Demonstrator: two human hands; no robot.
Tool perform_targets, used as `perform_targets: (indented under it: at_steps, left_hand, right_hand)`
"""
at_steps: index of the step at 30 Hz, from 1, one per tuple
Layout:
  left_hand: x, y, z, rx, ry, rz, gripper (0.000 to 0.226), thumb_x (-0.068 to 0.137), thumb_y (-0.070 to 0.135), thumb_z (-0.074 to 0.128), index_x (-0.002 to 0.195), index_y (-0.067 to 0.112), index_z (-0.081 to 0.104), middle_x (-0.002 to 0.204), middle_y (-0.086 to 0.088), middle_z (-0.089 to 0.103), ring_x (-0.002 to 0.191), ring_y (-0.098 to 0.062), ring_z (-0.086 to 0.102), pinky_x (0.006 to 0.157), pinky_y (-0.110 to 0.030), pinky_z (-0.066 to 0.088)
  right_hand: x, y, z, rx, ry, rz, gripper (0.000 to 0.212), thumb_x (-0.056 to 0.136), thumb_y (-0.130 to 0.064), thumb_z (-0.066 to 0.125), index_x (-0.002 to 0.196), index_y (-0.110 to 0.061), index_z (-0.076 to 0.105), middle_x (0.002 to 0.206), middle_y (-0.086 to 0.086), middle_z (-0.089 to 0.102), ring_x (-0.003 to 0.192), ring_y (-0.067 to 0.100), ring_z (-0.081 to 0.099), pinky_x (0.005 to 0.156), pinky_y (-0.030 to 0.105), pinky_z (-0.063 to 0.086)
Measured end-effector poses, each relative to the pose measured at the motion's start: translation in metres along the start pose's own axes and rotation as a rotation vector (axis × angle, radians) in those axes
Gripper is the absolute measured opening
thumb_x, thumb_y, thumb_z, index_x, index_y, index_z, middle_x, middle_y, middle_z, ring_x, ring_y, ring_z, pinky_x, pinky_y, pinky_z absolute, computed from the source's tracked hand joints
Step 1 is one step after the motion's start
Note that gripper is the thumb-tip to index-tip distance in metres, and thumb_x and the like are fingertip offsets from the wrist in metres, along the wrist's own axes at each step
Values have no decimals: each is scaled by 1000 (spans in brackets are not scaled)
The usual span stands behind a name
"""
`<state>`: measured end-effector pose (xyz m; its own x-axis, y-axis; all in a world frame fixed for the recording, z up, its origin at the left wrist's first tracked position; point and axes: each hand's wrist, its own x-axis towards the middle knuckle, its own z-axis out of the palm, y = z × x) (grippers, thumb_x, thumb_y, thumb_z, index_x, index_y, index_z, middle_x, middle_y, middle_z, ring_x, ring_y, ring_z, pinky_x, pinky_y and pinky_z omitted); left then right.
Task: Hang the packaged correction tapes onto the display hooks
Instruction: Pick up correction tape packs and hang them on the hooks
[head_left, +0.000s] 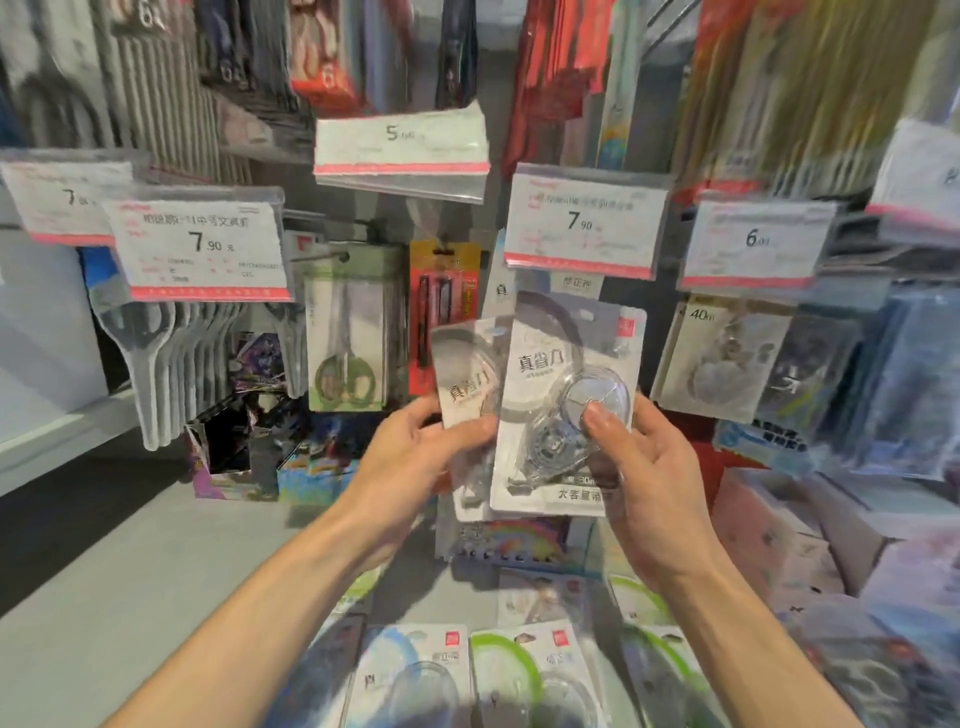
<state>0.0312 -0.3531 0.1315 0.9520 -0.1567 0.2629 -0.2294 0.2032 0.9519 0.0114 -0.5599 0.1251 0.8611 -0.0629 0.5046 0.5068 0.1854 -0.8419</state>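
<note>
My right hand (644, 462) holds a grey packaged correction tape (550, 374) upright, thumb pressed on its clear blister. My left hand (415, 457) grips a second grey pack (462, 374) that sits partly behind the first one's left edge. Both packs are raised in front of the display, just below the 7.90 price tag (584, 223). The hook behind that tag is hidden; packs hanging on it (582, 283) peek out below the tag. More correction tape packs with blue (410, 675) and green (519, 675) arcs lie low in view.
Packaged scissors (345, 338) and a red pen pack (441, 312) hang to the left. Clear spoon-shaped items (156, 353) hang under the left 7.90 tag (202, 249). A 40m tape pack (722, 353) hangs at right under the 6.00 tag (753, 244). Boxes (769, 525) stand lower right.
</note>
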Motion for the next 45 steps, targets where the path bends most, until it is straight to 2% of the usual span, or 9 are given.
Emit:
perform_targets:
  at_steps: [5, 9, 11, 15, 20, 32, 38, 43, 45]
  left_hand:
    - [-7, 3, 9, 46, -11, 105, 58, 66, 29, 83, 120, 14, 66, 101, -1, 82, 85, -12, 79, 65, -15, 56]
    - [-13, 21, -5, 226, 58, 220, 46, 73, 34, 83, 113, 20, 65, 104, 6, 81, 95, -13, 78, 73, -16, 57]
    - [-17, 30, -9, 275, 70, 285, 42, 75, 33, 82, 112, 24, 66, 105, 8, 81, 97, -11, 77, 77, -17, 57]
    - [-27, 45, -9, 344, 39, 405, 42, 78, 32, 81, 117, 30, 65, 112, 15, 78, 102, -5, 74, 83, -14, 54]
    - [-36, 57, -7, 326, 42, 503, 44, 80, 30, 84, 120, 30, 66, 115, 12, 78, 104, -7, 74, 82, -14, 55]
    - [-38, 68, -5, 290, 78, 571, 40, 74, 44, 81, 113, 43, 69, 118, 8, 77, 109, -13, 74, 93, -29, 59]
    - [-36, 71, -4, 268, 73, 590, 38, 76, 39, 81, 112, 43, 70, 119, 8, 77, 111, -13, 73, 94, -23, 56]
    - [-34, 70, -5, 253, 72, 572, 42, 75, 39, 81, 116, 34, 68, 117, 6, 78, 109, -14, 74, 93, -25, 57]
    - [-33, 68, -5, 264, 70, 562, 45, 75, 40, 81, 116, 31, 67, 116, 6, 78, 108, -14, 74, 92, -24, 57]
  right_hand:
    - [-5, -8, -12, -33, 12, -2, 29, 89, -34, 75, 117, -27, 73, 116, 8, 79, 103, 24, 77, 91, 46, 57]
    - [-9, -19, -25, -115, 34, -62, 26, 85, -43, 77, 111, -41, 73, 114, -2, 80, 103, 19, 78, 78, 25, 61]
    - [-8, -24, -29, -146, 55, -90, 28, 82, -49, 76, 109, -45, 71, 114, -4, 80, 102, 17, 77, 79, 27, 62]
    - [-6, -30, -30, -185, 91, -128, 38, 80, -53, 77, 115, -39, 68, 113, -8, 80, 103, 14, 77, 82, 30, 63]
    - [-7, -37, -31, -242, 112, -179, 33, 86, -46, 80, 114, -34, 67, 108, -13, 80, 99, 6, 76, 77, 12, 55]
    - [31, -44, 4, -291, 48, -215, 21, 90, -30, 78, 106, -35, 64, 95, -19, 79, 87, 0, 75, 72, 12, 54]
    - [42, -36, 7, -256, 94, -177, 25, 89, -25, 78, 108, -32, 64, 95, -10, 81, 84, 4, 76, 67, 10, 52]
    - [49, -30, 8, -279, 96, -141, 24, 91, -32, 78, 104, -36, 60, 87, -34, 74, 81, -13, 70, 64, 2, 47]
    - [53, -28, 11, -273, 78, -107, 22, 90, -33, 79, 103, -36, 61, 86, -35, 75, 82, -15, 70, 66, 4, 49]
